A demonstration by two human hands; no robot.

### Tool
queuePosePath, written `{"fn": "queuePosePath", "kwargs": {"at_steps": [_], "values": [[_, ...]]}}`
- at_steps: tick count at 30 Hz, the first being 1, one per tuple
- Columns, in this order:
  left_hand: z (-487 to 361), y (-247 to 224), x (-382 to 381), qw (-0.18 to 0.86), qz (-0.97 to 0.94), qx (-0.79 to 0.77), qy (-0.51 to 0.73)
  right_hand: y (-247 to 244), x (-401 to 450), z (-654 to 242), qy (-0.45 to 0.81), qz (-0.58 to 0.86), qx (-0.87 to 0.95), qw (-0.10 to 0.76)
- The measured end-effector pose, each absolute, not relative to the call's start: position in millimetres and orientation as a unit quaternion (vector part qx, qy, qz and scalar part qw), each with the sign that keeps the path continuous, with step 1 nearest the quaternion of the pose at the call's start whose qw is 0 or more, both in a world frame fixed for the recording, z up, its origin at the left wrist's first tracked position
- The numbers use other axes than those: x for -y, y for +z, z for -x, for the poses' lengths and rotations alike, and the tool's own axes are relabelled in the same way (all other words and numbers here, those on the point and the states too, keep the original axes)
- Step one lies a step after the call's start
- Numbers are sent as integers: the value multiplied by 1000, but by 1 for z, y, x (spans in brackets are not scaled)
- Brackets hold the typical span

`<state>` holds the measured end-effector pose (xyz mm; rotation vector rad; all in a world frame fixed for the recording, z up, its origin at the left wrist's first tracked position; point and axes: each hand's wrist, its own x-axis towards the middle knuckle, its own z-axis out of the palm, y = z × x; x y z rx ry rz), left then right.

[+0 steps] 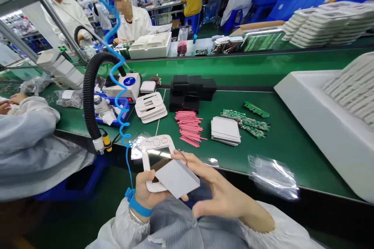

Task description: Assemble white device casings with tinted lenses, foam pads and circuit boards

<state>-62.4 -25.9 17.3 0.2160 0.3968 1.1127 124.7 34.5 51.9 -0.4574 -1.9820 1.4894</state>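
My left hand (pixel 146 192) is closed round the lower end of a white plastic device housing (pixel 159 140) with a dark, shiny screen window (pixel 159 156). Its thumb lies over the front, at the edge of a pale grey rectangular panel (pixel 178 179) that sits tilted across the housing's lower part. My right hand (pixel 213 184) has its fingers stretched out, their tips at the housing's right edge and the panel's top edge. The right thumb stands well apart. A thin dark wire (pixel 183 156) loops beside those fingertips. A blue band (pixel 140 207) circles my left wrist.
On the green bench lie pink strips (pixel 189 128), stacked white panels (pixel 225 130), circuit boards (pixel 248 122), black parts (pixel 189 89) and white housings (pixel 151 107). A black hose (pixel 89 97) and blue coiled cord (pixel 118 66) hang left. A white foam tray (pixel 315 124) stands right. Co-workers sit nearby.
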Motion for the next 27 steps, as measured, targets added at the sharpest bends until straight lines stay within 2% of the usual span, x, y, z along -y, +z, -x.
{"fn": "queuePosePath", "kwargs": {"at_steps": [3, 7, 13, 17, 23, 27], "values": [[68, 17, 35, 832, -103, -177, 516, 58, -29, -118, 506, 117, 817, 248], [73, 19, 47, 830, -93, -180, 520, 66, -26, -103, 472, 83, 849, 221], [84, 37, 62, 807, -101, -279, 510, 68, -23, -81, 541, 48, 809, 223], [88, 40, 66, 804, -88, -266, 524, 63, -18, -75, 583, 65, 785, 199], [92, 28, 66, 765, -167, -245, 572, 50, -14, -71, 742, 178, 589, 268], [121, -12, 77, 724, -203, -247, 611, 38, -18, -78, 800, 220, 467, 305]]}}
